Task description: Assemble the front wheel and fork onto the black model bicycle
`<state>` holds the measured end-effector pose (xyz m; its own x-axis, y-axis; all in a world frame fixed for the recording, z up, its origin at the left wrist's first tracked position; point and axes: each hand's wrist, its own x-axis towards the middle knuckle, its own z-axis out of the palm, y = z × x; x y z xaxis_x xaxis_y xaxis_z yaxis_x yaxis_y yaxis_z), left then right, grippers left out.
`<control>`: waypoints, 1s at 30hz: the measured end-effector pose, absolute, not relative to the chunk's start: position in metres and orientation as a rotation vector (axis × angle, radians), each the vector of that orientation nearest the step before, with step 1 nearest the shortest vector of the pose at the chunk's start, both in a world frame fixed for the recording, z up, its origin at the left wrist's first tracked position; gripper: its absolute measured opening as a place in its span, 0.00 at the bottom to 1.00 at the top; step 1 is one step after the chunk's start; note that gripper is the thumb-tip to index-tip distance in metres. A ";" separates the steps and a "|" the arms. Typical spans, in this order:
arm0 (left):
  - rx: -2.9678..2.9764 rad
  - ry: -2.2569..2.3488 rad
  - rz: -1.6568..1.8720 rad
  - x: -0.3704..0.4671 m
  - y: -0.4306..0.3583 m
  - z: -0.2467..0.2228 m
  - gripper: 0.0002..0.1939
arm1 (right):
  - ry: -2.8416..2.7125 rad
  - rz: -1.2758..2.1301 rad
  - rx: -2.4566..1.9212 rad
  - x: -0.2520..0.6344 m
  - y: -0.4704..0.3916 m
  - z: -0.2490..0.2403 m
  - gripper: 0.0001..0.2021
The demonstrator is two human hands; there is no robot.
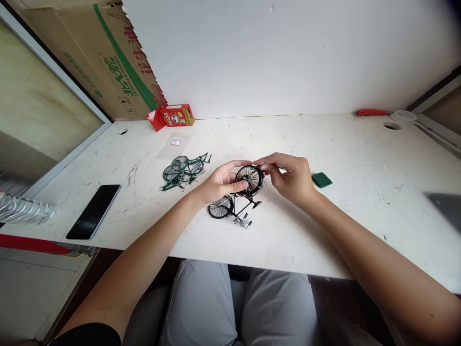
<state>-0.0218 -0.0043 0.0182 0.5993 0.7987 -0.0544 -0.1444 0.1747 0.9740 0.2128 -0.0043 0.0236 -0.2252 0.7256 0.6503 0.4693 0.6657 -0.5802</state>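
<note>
The white table (360,211) stretched across the frame, with the cardboard box (86,62) at the upper left and your dark phone (94,211) at the lower left. Near the center, your right hand (294,179) had its fingertips at the right edge of the upper wheel (252,178) (whether they gripped it, I couldn't tell), while your left hand (218,186) pinched that wheel between thumb and fingers. It belonged to the black model bicycle (248,195), mid-frame above the table's front edge. Left of center lay green bicycle parts (182,166); right of center, a small green piece (321,179). You seemed occupied with fine work at the rim, which called next for a steady left pinch.
</note>
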 end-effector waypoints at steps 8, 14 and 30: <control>1.224 0.664 0.761 -0.024 -0.001 0.018 0.40 | -1.882 0.196 -0.846 0.211 -0.005 0.028 0.08; 1.323 0.722 0.720 -0.023 -0.002 0.017 0.37 | -1.882 0.144 -0.672 0.212 0.000 0.028 0.15; 1.266 0.635 0.717 -0.019 -0.001 0.016 0.27 | -2.075 0.051 -0.601 0.215 0.000 0.029 0.22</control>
<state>-0.0194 -0.0008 0.0159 0.6299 0.7759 -0.0336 -0.1275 0.1459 0.9810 0.2147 0.0004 0.0291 -0.4363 0.4354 0.7875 0.3958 0.8788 -0.2666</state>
